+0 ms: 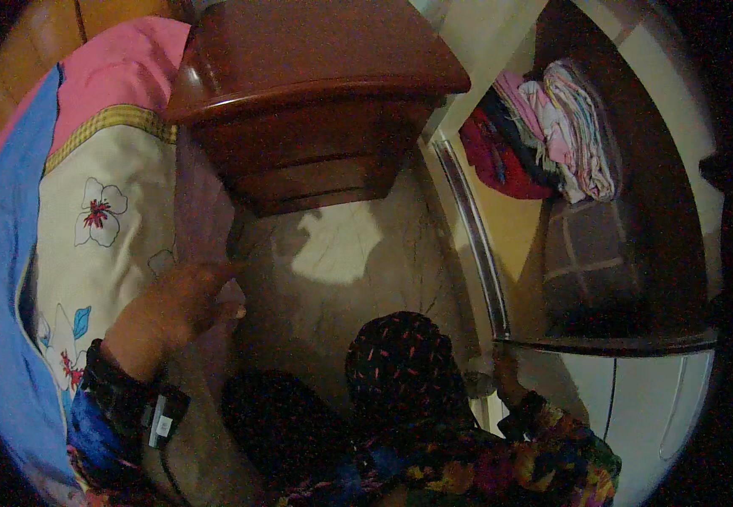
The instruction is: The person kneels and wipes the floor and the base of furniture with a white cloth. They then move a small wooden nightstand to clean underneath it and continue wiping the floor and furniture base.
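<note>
My left hand point(173, 314) is over the edge of a bed with a cream flowered cover point(122, 184); a small pale thing point(232, 293) shows at its fingers, too dim to name. A black band with a small device point(162, 421) is at that wrist. My right hand point(507, 375) is low on the right, in shadow, by the edge of an open wardrobe or cabinet point(601, 344); its fingers are hard to make out. Folded cloths point(578, 133) lie inside, above a dark checked cloth point(588, 247).
A brown wooden nightstand or small cabinet point(316, 57) stands ahead beside the bed. A metal sliding track point(474, 234) runs along the right side of the floor point(404, 253). My knees point(404, 361) are below. White panels point(645, 393) stand at lower right.
</note>
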`<state>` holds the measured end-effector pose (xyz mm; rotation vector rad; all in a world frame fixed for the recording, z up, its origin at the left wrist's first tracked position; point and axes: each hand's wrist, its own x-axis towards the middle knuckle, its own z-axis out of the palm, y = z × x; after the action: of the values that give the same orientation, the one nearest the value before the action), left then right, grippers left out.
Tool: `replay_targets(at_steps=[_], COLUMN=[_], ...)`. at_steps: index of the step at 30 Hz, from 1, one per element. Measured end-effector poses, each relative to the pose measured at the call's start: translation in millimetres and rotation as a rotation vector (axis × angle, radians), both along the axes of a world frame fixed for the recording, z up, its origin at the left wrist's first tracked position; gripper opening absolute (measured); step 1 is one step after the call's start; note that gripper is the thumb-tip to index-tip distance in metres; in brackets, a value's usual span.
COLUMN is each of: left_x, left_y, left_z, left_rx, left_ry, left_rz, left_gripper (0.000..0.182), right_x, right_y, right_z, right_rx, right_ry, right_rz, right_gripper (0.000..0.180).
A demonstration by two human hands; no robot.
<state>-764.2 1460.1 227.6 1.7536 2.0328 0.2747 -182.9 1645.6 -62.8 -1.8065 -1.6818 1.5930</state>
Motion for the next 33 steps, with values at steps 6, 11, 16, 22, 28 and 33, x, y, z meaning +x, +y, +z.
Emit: replay_targets(at_steps=[6, 11, 16, 22, 28, 33], left_x=[1.5, 0.3, -5.0, -3.5, 1.4, 1.4], left_y=[1.3, 0.0, 12.5, 3.3, 15.7, 17.5], left_z=[11.1, 11.9, 1.4, 5.0, 0.2, 4.9], left_rx=[-0.101, -0.053, -0.216, -0.058, -0.165, -0.197], left_ry=[0.016, 0.036, 0.071, 0.009, 0.030, -0.011], left_rz=[0.031, -0.013, -0.017, 0.010, 0.040, 0.042], left_gripper=[0.051, 0.055, 0.057, 0.058, 0.059, 0.059], right_x=[-3.8, -5.1, -28.3, -104.5, -135.0, -171.3], right_y=[11.6, 26.0, 60.0, 124.5, 156.2, 171.5], right_z=[-7.7, -8.7, -9.3, -34.8, -11.7, 24.1], right_rx=[0.149, 0.498, 1.006, 0.616, 1.172, 1.007], right_ry=[-0.094, -0.279, -0.429, -0.381, -0.502, -0.506], right_rz=[0.101, 0.389, 0.687, 0.200, 0.851, 0.626], right_gripper=[0.041, 0.038, 0.035, 0.027, 0.021, 0.027])
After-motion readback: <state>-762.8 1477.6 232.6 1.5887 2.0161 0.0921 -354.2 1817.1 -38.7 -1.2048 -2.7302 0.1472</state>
